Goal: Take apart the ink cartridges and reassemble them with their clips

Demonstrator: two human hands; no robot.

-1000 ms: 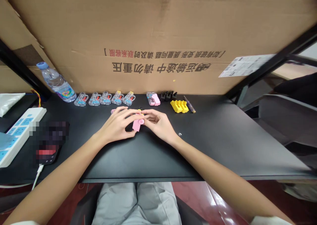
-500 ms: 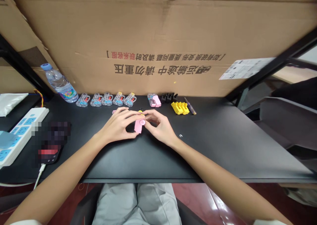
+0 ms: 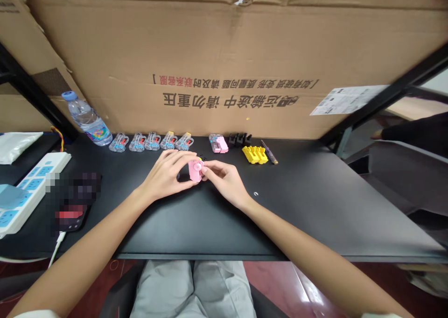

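Between both hands, above the black table [image 3: 224, 224], is a small pink plastic piece [image 3: 194, 172] with a round pink knob-like disc on its face and a bit of yellow at its top. My left hand [image 3: 170, 173] grips its left side, thumb below and fingers above. My right hand [image 3: 224, 178] pinches at the disc from the right; its fingertips partly hide the piece. Just behind, a small black part [image 3: 203, 157] lies on the table. Further back sit a clear-and-pink toy piece [image 3: 219, 144], black clip-like parts [image 3: 240, 139] and yellow parts [image 3: 255, 154].
Several clear plastic pieces [image 3: 152, 141] with red and blue insides line the cardboard [image 3: 224, 52]. A screwdriver [image 3: 269, 152] lies beside the yellow parts. At left are a water bottle [image 3: 87, 119], a power strip [image 3: 35, 187] and a phone [image 3: 79, 201]. A small white clip [image 3: 256, 194] lies at right.
The pink piece has turned in my fingers, so its disc faces me more and it sits slightly higher. My right fingers have closed in on the disc.
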